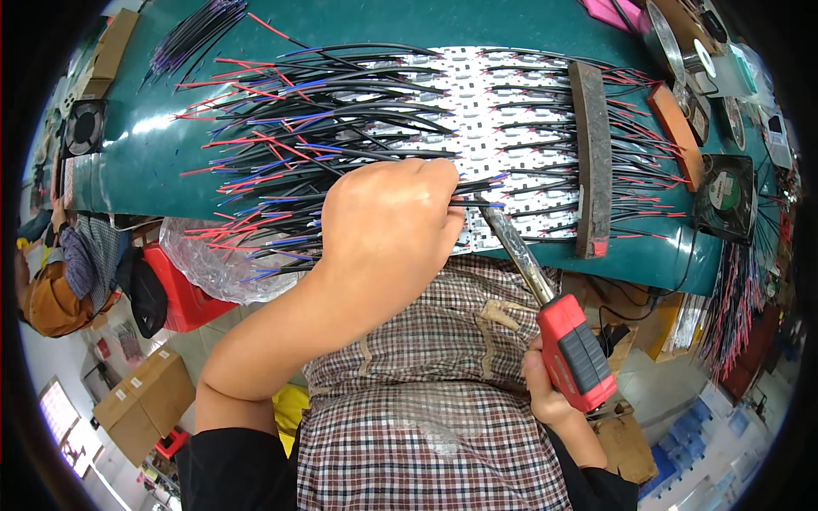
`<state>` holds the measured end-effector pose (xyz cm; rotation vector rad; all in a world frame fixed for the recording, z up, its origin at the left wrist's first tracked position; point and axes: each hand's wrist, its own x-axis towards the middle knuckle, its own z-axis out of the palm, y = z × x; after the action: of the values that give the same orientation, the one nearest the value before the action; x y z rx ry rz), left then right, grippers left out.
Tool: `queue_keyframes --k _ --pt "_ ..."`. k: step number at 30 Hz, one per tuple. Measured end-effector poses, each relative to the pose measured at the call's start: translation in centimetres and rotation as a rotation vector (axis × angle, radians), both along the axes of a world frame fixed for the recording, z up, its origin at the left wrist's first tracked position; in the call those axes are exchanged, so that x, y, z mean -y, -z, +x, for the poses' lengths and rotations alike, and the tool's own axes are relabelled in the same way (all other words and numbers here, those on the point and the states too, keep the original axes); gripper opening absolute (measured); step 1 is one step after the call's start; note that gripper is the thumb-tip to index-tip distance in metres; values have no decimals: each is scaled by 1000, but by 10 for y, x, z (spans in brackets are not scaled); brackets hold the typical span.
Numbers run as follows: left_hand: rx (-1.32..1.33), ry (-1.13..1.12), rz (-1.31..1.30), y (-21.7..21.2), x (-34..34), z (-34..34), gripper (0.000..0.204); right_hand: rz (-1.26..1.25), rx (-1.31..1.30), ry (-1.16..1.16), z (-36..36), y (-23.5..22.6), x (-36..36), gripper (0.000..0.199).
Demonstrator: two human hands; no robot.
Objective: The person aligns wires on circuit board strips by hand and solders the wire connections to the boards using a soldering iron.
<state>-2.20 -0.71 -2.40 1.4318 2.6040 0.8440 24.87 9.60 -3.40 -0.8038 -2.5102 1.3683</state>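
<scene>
A black wire (477,204) with red and blue ends lies at the near edge of the white LED strip panel (503,111), pinched in the fingertips of the left hand (388,226), which is closed on it just left of the joint. The soldering iron (545,298) slants up from the lower right, its tip touching the wire end right beside those fingers; the right hand (550,383) is clamped around its red handle. Many more wires (281,145) fan leftward over the green table (145,153), and a dark bar (592,153) lies across the panel's right side.
</scene>
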Motion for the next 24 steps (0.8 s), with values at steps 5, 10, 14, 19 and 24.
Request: queue_keyframes --k 5,10,14,19,24 --pt "11 -7 10 3 -1 1 20 -44 -15 -2 -2 0 -1 22" --pt "-5 -3 -23 2 -2 3 21 -58 -4 -9 -5 -2 -2 20" --pt "-21 4 -14 2 -1 3 21 -114 25 40 -8 -4 2 19" --pt "-9 12 -30 0 -1 2 21 -95 37 29 -10 -6 1 19" --pt "16 33 -61 -3 -2 -1 20 -109 80 27 -11 -10 1 19"
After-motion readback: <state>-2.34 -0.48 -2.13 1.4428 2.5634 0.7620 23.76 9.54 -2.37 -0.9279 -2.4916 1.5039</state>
